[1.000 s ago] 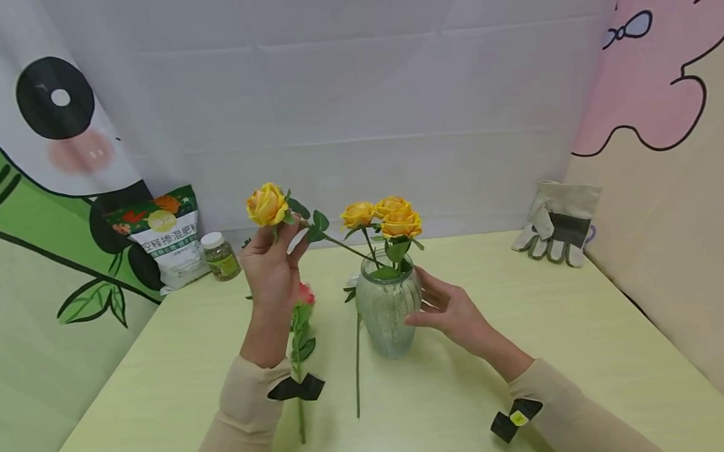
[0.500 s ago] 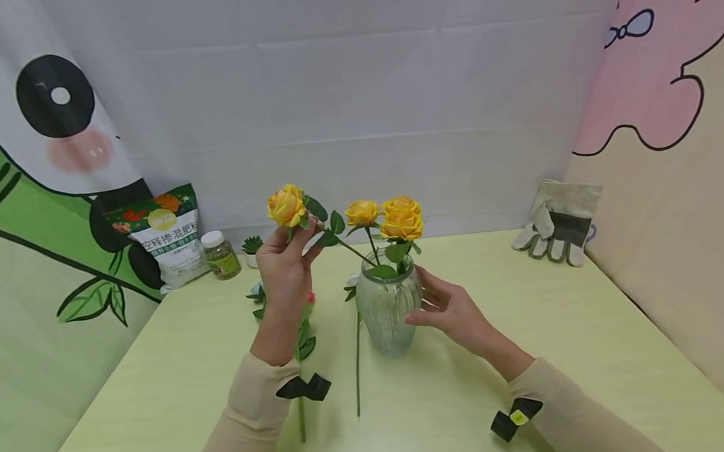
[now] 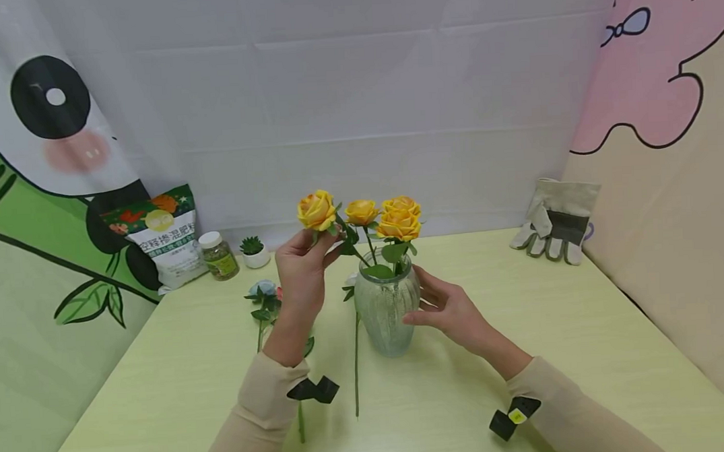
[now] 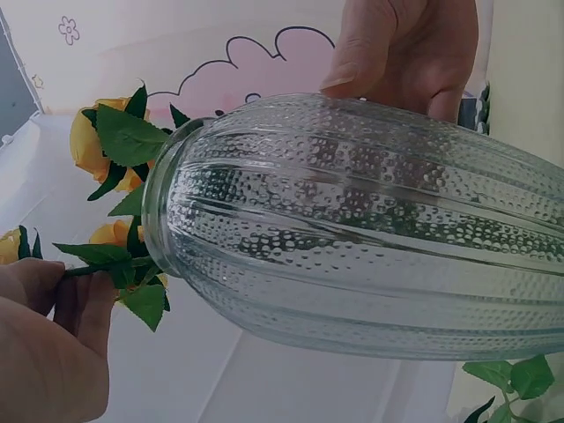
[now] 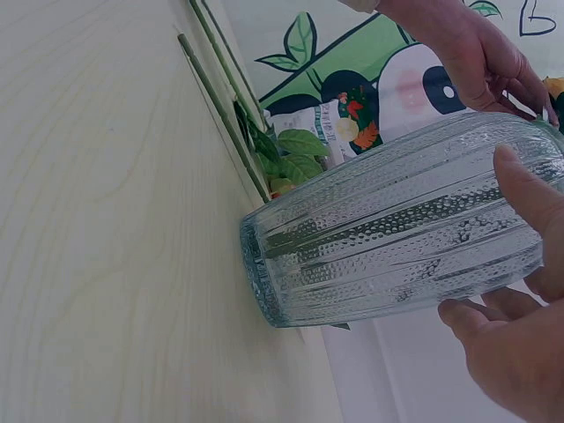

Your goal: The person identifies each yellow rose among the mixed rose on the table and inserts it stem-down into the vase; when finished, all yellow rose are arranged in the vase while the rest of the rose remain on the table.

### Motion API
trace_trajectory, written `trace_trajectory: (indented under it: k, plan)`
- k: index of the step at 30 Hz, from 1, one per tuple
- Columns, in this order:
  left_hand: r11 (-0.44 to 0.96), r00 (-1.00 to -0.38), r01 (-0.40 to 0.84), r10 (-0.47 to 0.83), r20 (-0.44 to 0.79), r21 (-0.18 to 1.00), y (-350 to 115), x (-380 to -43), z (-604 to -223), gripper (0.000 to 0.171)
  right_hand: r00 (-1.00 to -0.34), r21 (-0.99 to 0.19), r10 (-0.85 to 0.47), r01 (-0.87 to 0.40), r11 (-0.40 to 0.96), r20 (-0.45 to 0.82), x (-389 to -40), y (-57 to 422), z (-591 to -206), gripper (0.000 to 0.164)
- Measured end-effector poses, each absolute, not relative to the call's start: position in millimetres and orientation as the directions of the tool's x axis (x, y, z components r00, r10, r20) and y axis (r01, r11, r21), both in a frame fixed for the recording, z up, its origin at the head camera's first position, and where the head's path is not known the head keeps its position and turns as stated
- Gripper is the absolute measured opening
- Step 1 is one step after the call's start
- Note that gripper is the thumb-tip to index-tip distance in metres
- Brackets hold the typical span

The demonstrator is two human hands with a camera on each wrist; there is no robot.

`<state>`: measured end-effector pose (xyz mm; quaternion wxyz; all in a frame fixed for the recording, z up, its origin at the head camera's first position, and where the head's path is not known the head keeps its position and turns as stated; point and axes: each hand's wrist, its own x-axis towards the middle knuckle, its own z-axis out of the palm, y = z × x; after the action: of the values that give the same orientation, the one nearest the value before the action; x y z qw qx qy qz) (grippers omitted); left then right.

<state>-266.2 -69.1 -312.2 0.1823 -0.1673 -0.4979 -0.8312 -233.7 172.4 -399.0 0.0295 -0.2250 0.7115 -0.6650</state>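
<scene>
My left hand point(image 3: 303, 276) pinches the green stem of a yellow rose point(image 3: 317, 210) just below its bloom. That stem slants down into the mouth of a ribbed clear glass vase point(image 3: 387, 312), left of several other yellow roses point(image 3: 399, 217) standing in it. In the left wrist view, the left hand's point(image 4: 53, 352) fingertips hold the stem a little outside the vase rim point(image 4: 159, 203). My right hand point(image 3: 453, 313) holds the vase's right side, thumb in front and fingers curved behind. The right wrist view has the vase base point(image 5: 264, 273) on the table.
A white flower's stem point(image 3: 357, 368) lies left of the vase. Farther left lies a blue flower point(image 3: 263, 287), with a red one mostly hidden by my left arm. Behind stand a small potted succulent point(image 3: 254, 251), a jar point(image 3: 220, 256) and a fertilizer bag point(image 3: 165, 238); work gloves point(image 3: 556, 221) lean back right.
My left hand has moved right with the yellow rose, bringing its bloom close to the others. The succulent and blue flower have come into view. My right hand keeps its hold on the vase.
</scene>
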Motion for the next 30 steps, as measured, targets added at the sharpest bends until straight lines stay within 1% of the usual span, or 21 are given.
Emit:
trace_trajectory:
  k: [4, 9, 17, 25, 30]
  plan:
    - [-0.414, -0.891, 0.444, -0.113, 0.439, 0.795, -67, -267, -315, 0.019, -0.892, -0.958, -0.365, -0.288, 0.007, 0.266, -234, 172, -399, 0.094]
    - [-0.386, -0.889, 0.449, -0.105, 0.445, 0.806, -66, -268, -318, 0.025, -0.894, -0.957, -0.362, -0.289, 0.017, 0.264, -235, 172, -400, 0.094]
    - [-0.307, -0.912, 0.402, -0.050, 0.407, 0.863, -60, -272, -324, 0.027, -0.896, -0.959, -0.359, -0.282, 0.007, 0.261, -235, 172, -401, 0.092]
    - [-0.272, -0.912, 0.398, -0.020, 0.409, 0.876, -59, -276, -330, 0.028, -0.890, -0.955, -0.363, -0.297, 0.006, 0.275, -236, 172, -402, 0.090]
    - [-0.233, -0.927, 0.364, 0.008, 0.376, 0.902, -59, -278, -331, 0.029, -0.891, -0.954, -0.357, -0.299, 0.003, 0.278, -236, 172, -400, 0.091]
